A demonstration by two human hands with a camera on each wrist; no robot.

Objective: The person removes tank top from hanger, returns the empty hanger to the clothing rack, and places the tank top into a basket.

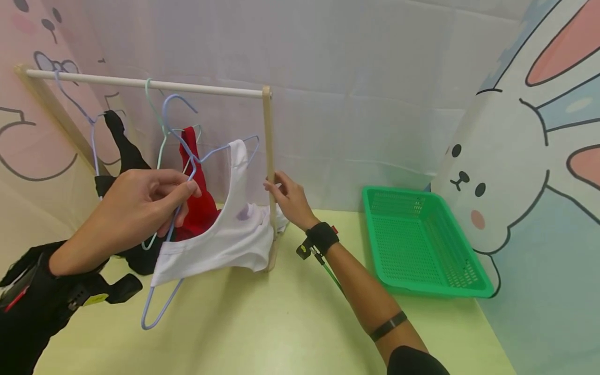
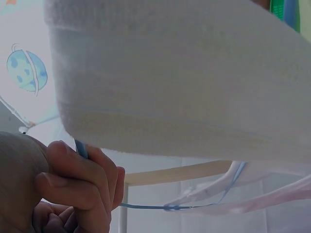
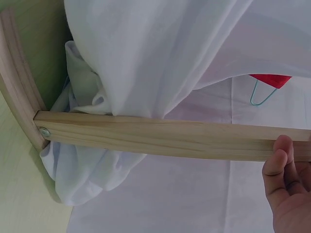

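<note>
My left hand (image 1: 150, 200) pinches a blue clothes hanger (image 1: 192, 156) just below its neck. A white sleeveless top (image 1: 211, 255) hangs on this hanger, one strap over its far arm; the near arm pokes out below the cloth. The hook is in front of the rail and just under it. In the left wrist view the white cloth fills most of the picture above my curled fingers (image 2: 85, 179). My right hand (image 1: 292, 200) grips the wooden post (image 1: 268, 140) of the clothes rack, thumb and fingers at its edge in the right wrist view.
On the white rail (image 1: 206, 88) hang a red garment (image 1: 197, 192) on a green hanger and a black garment (image 1: 124, 146) on a bluish hanger. A green plastic basket (image 1: 424, 289) stands at right on the yellow table (image 1: 281, 323). White fabric bunches around the post's foot.
</note>
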